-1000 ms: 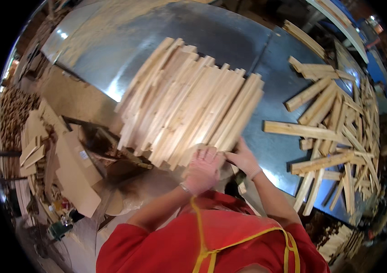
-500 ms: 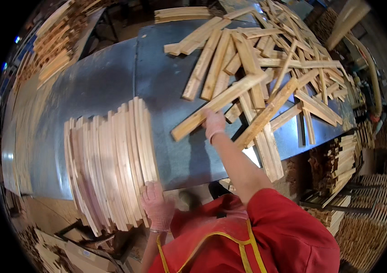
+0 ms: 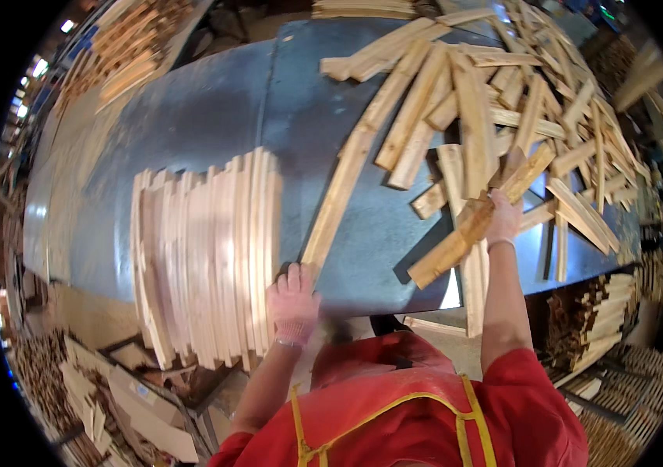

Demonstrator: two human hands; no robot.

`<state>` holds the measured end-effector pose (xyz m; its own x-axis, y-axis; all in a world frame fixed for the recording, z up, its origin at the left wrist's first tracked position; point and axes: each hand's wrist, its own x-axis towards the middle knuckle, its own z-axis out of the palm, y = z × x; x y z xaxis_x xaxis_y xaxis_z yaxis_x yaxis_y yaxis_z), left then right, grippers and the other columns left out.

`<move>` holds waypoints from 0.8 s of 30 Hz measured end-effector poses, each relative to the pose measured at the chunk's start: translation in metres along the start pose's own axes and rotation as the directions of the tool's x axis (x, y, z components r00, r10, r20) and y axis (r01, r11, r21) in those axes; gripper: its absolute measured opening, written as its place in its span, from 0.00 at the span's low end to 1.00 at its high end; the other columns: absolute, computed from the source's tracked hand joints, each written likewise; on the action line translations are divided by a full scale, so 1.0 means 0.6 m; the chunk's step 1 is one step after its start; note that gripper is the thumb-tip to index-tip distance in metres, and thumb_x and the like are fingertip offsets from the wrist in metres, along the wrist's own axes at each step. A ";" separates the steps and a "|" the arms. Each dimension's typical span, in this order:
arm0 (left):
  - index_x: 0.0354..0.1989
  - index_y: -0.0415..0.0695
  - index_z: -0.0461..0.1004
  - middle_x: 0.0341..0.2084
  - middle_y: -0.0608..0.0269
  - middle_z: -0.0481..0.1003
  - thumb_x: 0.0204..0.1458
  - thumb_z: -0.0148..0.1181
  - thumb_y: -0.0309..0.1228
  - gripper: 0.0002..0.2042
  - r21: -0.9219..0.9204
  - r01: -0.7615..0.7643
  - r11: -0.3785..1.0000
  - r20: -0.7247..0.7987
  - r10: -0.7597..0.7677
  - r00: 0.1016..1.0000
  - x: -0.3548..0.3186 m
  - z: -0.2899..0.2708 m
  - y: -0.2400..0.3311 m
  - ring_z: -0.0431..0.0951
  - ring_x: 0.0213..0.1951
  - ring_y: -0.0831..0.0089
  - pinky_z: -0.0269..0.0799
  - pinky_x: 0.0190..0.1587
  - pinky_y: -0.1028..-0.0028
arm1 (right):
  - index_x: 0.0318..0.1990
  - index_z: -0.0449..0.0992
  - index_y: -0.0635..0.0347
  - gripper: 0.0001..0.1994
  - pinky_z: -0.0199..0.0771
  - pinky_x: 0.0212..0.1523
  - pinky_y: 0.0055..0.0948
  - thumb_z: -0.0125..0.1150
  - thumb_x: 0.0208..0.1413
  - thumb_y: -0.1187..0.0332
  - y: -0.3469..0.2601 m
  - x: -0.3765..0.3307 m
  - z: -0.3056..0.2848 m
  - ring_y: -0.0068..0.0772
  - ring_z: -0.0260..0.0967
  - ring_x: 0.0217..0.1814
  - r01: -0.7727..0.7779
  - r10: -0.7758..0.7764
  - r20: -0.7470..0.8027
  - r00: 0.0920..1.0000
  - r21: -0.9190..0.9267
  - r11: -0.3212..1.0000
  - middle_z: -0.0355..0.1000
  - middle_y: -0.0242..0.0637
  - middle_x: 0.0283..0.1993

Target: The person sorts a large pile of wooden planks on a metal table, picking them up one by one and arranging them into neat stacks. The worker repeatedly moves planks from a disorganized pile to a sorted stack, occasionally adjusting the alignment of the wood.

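Observation:
My left hand [image 3: 293,302], in a pink knit glove, is closed at the near end of a long wooden strip [image 3: 341,204] slanting away over the metal table. Just left of that hand stands a tight row of pale wooden strips [image 3: 205,261], side by side, their near ends past the table's edge. My right hand [image 3: 505,218], also gloved, grips a rough, brown-edged wooden strip [image 3: 456,243] at the near side of the loose pile. The palm side of each hand is hidden.
A jumbled pile of wooden strips [image 3: 534,117] covers the table's right end. The metal table [image 3: 191,109] stretches left, dusted with sawdust. More stacked wood [image 3: 140,50] stands at the far left, with further stacks [image 3: 596,323] below the right edge. Cardboard [image 3: 148,412] lies at lower left.
The strip my right hand held now slants with its near end at my left hand. My right hand has moved right and taken hold of another strip. The view has shifted.

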<state>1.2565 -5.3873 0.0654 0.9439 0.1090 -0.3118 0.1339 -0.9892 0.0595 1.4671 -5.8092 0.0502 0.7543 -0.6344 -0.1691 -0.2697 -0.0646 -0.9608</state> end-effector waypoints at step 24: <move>0.42 0.47 0.81 0.39 0.65 0.79 0.55 0.74 0.47 0.17 -0.912 0.091 -0.401 0.403 -0.828 0.390 -0.351 0.187 -0.462 0.78 0.39 0.70 0.76 0.45 0.63 | 0.80 0.50 0.69 0.43 0.65 0.73 0.39 0.69 0.64 0.66 0.117 -0.563 0.293 0.47 0.63 0.77 -0.020 0.167 0.865 0.473 -0.179 0.984 0.58 0.52 0.80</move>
<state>0.9868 -5.1469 0.0083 0.1357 0.8219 -0.5532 0.3073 0.4959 0.8122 1.2986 -5.4642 0.0015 0.8296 0.3551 -0.4310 -0.3879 -0.1888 -0.9022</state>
